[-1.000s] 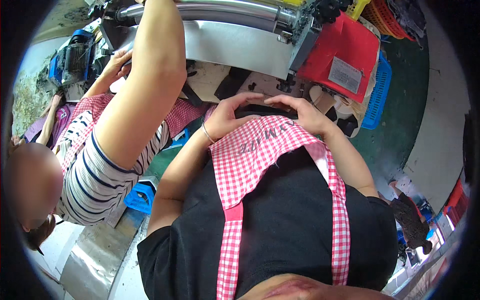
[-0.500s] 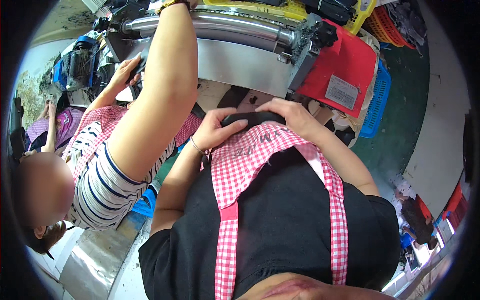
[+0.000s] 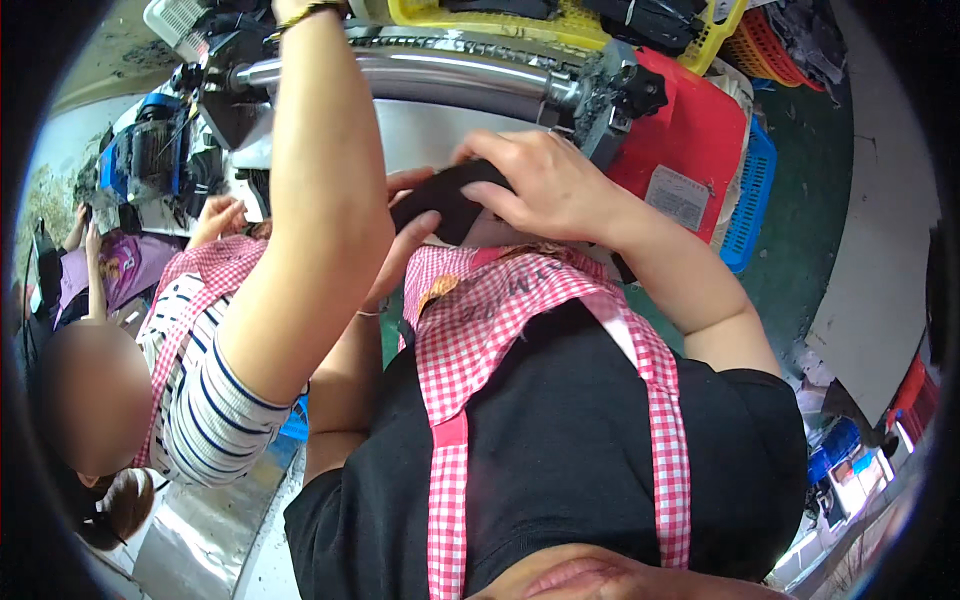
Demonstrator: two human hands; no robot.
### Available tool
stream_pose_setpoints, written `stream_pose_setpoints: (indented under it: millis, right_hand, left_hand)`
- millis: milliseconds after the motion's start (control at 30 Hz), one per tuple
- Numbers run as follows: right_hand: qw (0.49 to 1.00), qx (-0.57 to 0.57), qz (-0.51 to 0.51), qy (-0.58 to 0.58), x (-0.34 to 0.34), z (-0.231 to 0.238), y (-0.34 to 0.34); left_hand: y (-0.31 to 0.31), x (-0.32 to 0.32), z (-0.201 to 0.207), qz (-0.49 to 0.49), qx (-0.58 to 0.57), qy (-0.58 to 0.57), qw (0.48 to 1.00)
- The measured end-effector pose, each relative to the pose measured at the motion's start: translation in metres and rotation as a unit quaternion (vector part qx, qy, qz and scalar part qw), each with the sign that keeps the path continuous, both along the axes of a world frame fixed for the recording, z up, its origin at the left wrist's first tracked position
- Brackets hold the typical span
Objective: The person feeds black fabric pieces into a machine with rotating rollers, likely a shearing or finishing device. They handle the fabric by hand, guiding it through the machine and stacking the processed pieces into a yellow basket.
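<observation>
Between my two hands, in front of my checked apron, is a dark flat piece of soft material (image 3: pixel 447 204); its exact kind I cannot tell. My left hand (image 3: pixel 408 238) grips its left end, thumb on the near face, partly hidden behind a co-worker's raised arm (image 3: pixel 325 170). My right hand (image 3: pixel 535 185) pinches the piece's right end, fingers bent over the top edge and thumb below. Just beyond my hands runs a machine with a shiny metal roller (image 3: pixel 440 75) and a pale plate (image 3: pixel 430 130) in front of it.
On the left sits a co-worker in a striped shirt (image 3: pixel 225 400), reaching across the machine. Yellow baskets (image 3: pixel 410 12) with dark pieces stand behind the roller. A red sheet (image 3: pixel 680 140) and a blue basket (image 3: pixel 752 200) are on the right. Farther left is a blue motor (image 3: pixel 150 160).
My hands have risen from my apron toward the machine, and the dark piece now tilts up between them. The co-worker's raised arm has shifted left.
</observation>
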State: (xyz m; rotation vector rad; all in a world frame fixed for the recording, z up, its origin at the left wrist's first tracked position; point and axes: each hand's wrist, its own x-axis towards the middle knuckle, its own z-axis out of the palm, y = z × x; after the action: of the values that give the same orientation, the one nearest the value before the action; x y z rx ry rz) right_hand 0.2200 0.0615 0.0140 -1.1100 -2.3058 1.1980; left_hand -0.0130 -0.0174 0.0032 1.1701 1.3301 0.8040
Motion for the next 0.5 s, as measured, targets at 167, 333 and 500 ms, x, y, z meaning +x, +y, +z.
stream_pose_setpoints:
  millis: [167, 333, 500]
  right_hand:
    - [0.999, 0.011, 0.034, -0.039, -0.002, 0.021, 0.01]
    - [0.995, -0.012, 0.063, -0.079, -0.005, 0.023, -0.003]
    - [0.992, -0.023, 0.033, -0.119, -0.009, 0.001, -0.024]
  left_hand:
    - [-0.005, -0.003, -0.015, 0.09, 0.089, -0.054, 0.991]
    - [-0.011, 0.007, -0.022, 0.114, 0.077, -0.105, 0.985]
    - [-0.016, 0.002, -0.024, 0.1, 0.039, -0.104, 0.989]
